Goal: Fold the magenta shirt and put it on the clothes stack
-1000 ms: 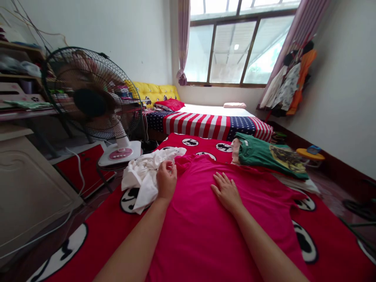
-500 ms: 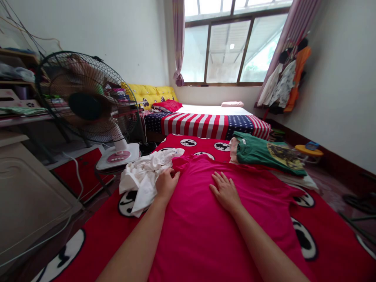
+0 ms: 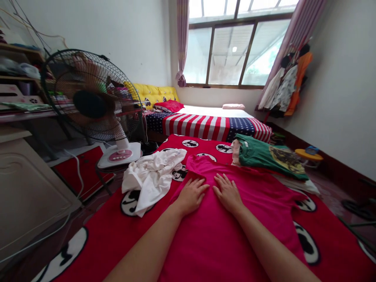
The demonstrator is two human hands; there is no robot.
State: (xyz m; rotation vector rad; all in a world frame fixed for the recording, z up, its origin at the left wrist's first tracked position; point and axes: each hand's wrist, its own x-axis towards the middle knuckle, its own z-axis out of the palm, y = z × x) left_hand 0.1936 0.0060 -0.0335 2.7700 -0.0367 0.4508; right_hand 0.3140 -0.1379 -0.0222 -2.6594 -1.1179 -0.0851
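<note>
Fingers apart, the left grip (image 3: 192, 196) and right grip (image 3: 229, 194) rest palm-down, side by side, on a pink shirt (image 3: 211, 243); white cloth (image 3: 155, 170) lies left of them, a green shirt (image 3: 260, 156) beyond, to the right.

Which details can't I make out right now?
All in the head view:
Pink shirt: lower hem, cut off by the picture's bottom edge.
Left hand and right hand: palms, hidden by the backs of the hands.
Green shirt: hides most of what lies beneath.
Fan: blade shapes, blurred.
White cloth: full shape, hidden by its folds.
</note>
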